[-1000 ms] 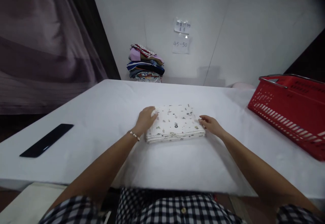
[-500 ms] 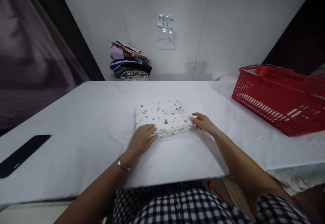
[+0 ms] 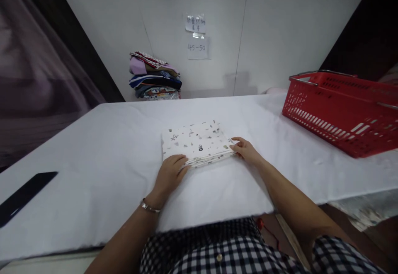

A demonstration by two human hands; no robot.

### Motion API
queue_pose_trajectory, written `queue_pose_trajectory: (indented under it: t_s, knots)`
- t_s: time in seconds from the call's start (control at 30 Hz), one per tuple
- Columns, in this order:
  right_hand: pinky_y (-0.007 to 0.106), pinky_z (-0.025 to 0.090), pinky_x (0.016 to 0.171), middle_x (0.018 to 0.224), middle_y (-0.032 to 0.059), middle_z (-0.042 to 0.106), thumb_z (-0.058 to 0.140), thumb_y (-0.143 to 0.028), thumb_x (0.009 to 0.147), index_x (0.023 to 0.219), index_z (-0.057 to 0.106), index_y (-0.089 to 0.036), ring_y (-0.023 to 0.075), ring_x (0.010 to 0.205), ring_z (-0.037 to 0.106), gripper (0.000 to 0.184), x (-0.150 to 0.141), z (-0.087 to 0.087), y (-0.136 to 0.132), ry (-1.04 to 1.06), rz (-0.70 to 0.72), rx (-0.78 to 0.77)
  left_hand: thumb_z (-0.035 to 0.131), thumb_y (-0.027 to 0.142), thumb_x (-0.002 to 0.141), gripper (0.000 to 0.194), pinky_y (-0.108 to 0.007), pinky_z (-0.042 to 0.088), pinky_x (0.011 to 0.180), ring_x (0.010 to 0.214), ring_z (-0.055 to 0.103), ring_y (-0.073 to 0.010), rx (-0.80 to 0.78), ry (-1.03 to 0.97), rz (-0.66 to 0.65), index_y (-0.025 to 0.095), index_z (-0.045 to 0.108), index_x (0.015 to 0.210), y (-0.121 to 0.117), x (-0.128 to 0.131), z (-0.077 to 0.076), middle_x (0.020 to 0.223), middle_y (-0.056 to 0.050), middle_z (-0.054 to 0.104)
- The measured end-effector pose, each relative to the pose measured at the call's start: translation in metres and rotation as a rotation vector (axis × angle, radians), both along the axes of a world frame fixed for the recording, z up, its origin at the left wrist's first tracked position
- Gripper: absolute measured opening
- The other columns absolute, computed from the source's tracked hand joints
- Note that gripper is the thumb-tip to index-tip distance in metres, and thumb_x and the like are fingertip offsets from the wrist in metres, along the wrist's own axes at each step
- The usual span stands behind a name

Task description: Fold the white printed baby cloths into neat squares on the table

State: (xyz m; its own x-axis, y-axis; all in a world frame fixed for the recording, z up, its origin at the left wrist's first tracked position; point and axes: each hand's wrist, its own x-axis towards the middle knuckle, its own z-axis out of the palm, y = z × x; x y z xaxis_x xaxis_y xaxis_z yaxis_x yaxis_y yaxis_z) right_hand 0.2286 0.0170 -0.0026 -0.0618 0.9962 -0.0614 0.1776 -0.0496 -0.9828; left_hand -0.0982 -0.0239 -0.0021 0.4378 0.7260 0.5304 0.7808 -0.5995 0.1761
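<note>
A white cloth (image 3: 195, 141) with small grey and brown prints lies folded in several layers on the white-covered table. At its near left corner, my left hand (image 3: 171, 173) has its fingers on top and its thumb along the front edge, gripping the layers. A metal bracelet circles the left wrist. My right hand (image 3: 245, 150) pinches the near right corner, thumb and fingers closed on the fabric. The fingertips under the cloth are hidden.
A red plastic basket (image 3: 336, 112) with metal handles stands at the right. Beyond the table's far edge is a pile of folded clothes (image 3: 155, 77). A flat dark object (image 3: 27, 195) lies at the left. Paper signs (image 3: 197, 47) hang on the wall.
The view has shifted and tilted slightly. My right fingers have closed in further over the cloth's right corner, while my left hand keeps its place on the left corner.
</note>
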Motion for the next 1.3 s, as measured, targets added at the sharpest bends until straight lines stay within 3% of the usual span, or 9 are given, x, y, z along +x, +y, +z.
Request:
queue_pose_trajectory:
  t_s: [0.17,0.23,0.37,0.53,0.67,0.83,1.0,1.3]
  knots:
    - [0.020,0.037,0.047,0.095,0.0005,0.052,0.070,-0.038,0.066,0.126,0.042,-0.027,0.0074,0.058,0.048,0.067,0.009,0.005,-0.009,-0.099,0.194,0.063,0.047,0.033,0.088,0.026,-0.037,0.048,0.084,0.095,0.057,-0.0199,0.000,-0.053,0.023,0.018,0.062,0.102,0.000,-0.002,-0.001,0.101,-0.008,0.064]
    - [0.022,0.040,0.053,0.099,0.0009,0.052,0.068,-0.034,0.068,0.128,0.042,-0.028,0.0080,0.061,0.047,0.066,0.008,0.007,-0.012,-0.213,0.213,0.114,0.045,0.033,0.089,0.026,-0.037,0.047,0.083,0.093,0.057,-0.0198,-0.008,-0.052,0.032,0.019,0.063,0.100,0.000,-0.002,-0.001,0.099,-0.007,0.064]
    - [0.025,0.042,0.065,0.094,-0.0003,0.056,0.058,-0.028,0.075,0.126,0.045,-0.028,0.0106,0.066,0.049,0.053,-0.003,0.013,-0.016,-0.428,0.083,0.210,0.042,0.033,0.090,0.027,-0.038,0.047,0.083,0.093,0.057,-0.0202,-0.016,-0.043,0.047,0.019,0.063,0.099,0.000,-0.001,0.000,0.099,-0.007,0.065]
    - [0.026,0.043,0.068,0.098,0.0001,0.060,0.050,-0.027,0.078,0.127,0.045,-0.029,0.0143,0.072,0.054,0.049,-0.018,0.016,-0.023,-0.580,-0.024,0.249,0.042,0.033,0.090,0.026,-0.037,0.046,0.084,0.093,0.057,-0.0195,-0.026,-0.064,0.054,0.019,0.062,0.098,0.000,0.000,0.001,0.099,-0.006,0.065]
    - [0.030,0.042,0.076,0.114,0.0039,0.057,0.046,-0.030,0.080,0.132,0.040,-0.026,0.0195,0.087,0.057,0.052,-0.027,0.011,-0.027,-0.798,-0.095,0.318,0.042,0.033,0.091,0.025,-0.035,0.046,0.082,0.092,0.057,-0.0192,-0.033,-0.070,0.073,0.018,0.061,0.096,0.001,0.001,0.000,0.098,-0.006,0.065]
    - [0.030,0.041,0.072,0.120,0.0088,0.052,0.043,-0.036,0.083,0.138,0.031,-0.022,0.0218,0.088,0.057,0.058,-0.034,0.008,-0.026,-1.027,-0.114,0.311,0.041,0.034,0.091,0.026,-0.035,0.045,0.083,0.092,0.057,-0.0189,-0.041,-0.073,0.077,0.018,0.061,0.095,0.001,0.001,-0.001,0.097,-0.006,0.065]
    - [0.029,0.040,0.069,0.120,0.0100,0.052,0.037,-0.031,0.087,0.137,0.028,-0.019,0.0211,0.088,0.057,0.053,-0.034,0.011,-0.028,-1.089,-0.144,0.354,0.041,0.034,0.091,0.027,-0.035,0.045,0.082,0.092,0.057,-0.0190,-0.043,-0.072,0.082,0.018,0.062,0.095,0.000,0.002,0.001,0.097,-0.006,0.066]
    - [0.029,0.039,0.071,0.117,0.0107,0.054,0.034,-0.025,0.087,0.137,0.028,-0.018,0.0217,0.093,0.056,0.050,-0.030,0.013,-0.031,-1.136,-0.074,0.345,0.041,0.035,0.091,0.027,-0.036,0.045,0.083,0.092,0.057,-0.0196,-0.059,-0.075,0.075,0.019,0.061,0.096,0.000,0.002,0.002,0.098,-0.006,0.066]
